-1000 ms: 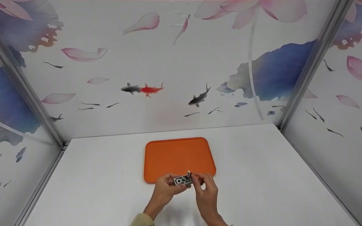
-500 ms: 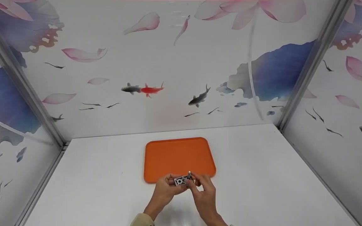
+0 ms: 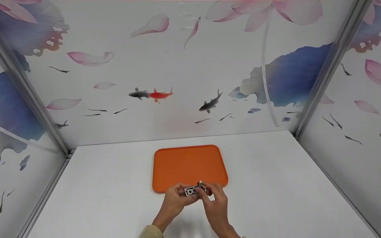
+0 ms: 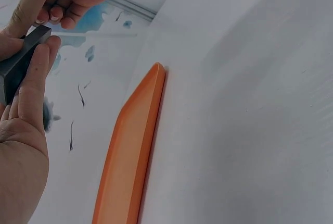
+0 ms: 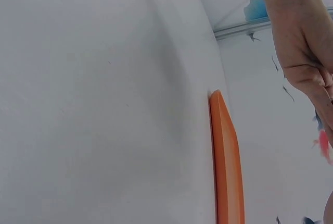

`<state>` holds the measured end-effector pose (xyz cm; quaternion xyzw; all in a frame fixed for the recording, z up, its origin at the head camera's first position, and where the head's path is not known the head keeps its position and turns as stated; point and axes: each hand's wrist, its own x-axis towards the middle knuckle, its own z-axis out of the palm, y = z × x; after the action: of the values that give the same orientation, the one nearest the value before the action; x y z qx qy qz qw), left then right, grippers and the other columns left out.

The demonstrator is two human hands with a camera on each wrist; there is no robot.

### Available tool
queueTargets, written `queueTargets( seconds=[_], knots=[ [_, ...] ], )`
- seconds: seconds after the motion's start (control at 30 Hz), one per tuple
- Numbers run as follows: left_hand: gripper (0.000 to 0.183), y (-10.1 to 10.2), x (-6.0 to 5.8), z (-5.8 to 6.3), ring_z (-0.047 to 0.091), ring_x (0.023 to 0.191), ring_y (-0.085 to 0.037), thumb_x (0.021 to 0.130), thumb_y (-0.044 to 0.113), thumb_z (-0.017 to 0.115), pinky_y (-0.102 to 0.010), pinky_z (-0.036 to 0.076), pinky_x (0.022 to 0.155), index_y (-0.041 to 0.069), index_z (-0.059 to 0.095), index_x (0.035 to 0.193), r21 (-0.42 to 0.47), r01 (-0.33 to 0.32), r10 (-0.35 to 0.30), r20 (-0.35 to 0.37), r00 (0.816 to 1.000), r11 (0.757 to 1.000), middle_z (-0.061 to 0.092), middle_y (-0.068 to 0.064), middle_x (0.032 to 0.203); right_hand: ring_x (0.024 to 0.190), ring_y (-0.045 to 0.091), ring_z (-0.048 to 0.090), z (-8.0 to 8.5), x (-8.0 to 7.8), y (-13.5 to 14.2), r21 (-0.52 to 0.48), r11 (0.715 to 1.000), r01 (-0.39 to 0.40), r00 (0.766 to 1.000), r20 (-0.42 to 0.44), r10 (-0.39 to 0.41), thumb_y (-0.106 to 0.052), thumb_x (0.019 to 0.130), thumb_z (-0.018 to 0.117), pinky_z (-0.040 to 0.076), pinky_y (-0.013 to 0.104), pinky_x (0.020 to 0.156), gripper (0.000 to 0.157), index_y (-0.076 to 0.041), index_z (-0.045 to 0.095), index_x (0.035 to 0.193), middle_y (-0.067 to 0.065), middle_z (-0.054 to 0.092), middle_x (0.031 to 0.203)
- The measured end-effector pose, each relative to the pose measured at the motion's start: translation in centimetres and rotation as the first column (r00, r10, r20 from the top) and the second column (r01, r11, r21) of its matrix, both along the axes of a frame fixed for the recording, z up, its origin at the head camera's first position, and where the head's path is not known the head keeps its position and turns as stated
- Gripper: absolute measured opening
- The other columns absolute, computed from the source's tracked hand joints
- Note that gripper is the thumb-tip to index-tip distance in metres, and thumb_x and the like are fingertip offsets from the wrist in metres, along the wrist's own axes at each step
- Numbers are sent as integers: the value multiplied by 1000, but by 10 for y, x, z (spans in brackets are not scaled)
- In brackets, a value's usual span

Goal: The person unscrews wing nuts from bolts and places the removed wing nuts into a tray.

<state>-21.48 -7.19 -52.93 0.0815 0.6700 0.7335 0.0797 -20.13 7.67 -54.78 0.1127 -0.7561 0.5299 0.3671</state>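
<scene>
In the head view, a small rectangular grey metal block (image 3: 190, 191) with a pattern of round holes on its face is held above the near edge of an orange tray (image 3: 190, 168). A short metal post (image 3: 200, 183) stands up at the block's right end. My left hand (image 3: 174, 201) grips the block's left end between thumb and fingers. My right hand (image 3: 217, 202) pinches its right end beside the post, covering part of it. In the left wrist view the block (image 4: 23, 62) shows a plain dark side. The right wrist view shows my left hand (image 5: 307, 57), with the block out of sight.
The orange tray lies flat on a white table (image 3: 270, 185). White panels (image 3: 184, 66) printed with fish, petals and leaves enclose the table at the back and both sides. Metal posts (image 3: 322, 76) stand at the back corners.
My right thumb has shifted left onto the block's face, and the right fingers have closed in around the post end. My left hand has hardly moved.
</scene>
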Motion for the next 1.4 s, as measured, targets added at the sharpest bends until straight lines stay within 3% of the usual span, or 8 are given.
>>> queueTargets(
  seconds=[0.17,0.47,0.8,1.2,1.4],
  knots=[
    [39,0,-1,1,76,98,-25,82,0,75,-32,65,85,-10,59,115,15,7,-7,21,1000,1000,75,-17,105,72,5,47,1,0,3,-15,1000,7,1000,1,-7,-6,82,78,43,14,61,22,-14,75,102,-6,58,81],
    [41,-2,1,1,77,95,-26,83,0,75,-32,64,85,-13,56,117,66,28,-28,8,1000,997,73,-24,109,73,2,46,-1,-4,8,-19,1000,16,1000,-9,-16,-7,84,77,46,22,60,18,-15,72,99,-8,55,79],
    [39,-1,-1,1,76,96,-29,82,-3,74,-32,64,85,-11,58,116,45,5,-7,26,1000,999,74,-22,108,72,5,46,-2,-6,8,-20,999,33,996,-78,-35,-1,83,76,44,21,60,17,-12,69,93,-7,58,80],
    [37,-2,-2,-2,76,95,-27,82,-3,73,-32,64,85,-10,57,115,43,-5,3,45,999,999,74,-20,107,74,5,49,-5,-5,7,-35,999,-2,999,-53,0,0,88,71,46,17,62,17,-14,71,95,-7,61,84],
    [37,-1,-1,-1,76,95,-26,82,-3,73,-32,64,85,-10,57,114,56,5,-7,36,999,998,74,-19,107,77,2,50,-9,-2,9,3,1000,-20,999,-32,20,-1,88,71,48,15,63,22,-16,75,103,-9,59,85]
  ],
)
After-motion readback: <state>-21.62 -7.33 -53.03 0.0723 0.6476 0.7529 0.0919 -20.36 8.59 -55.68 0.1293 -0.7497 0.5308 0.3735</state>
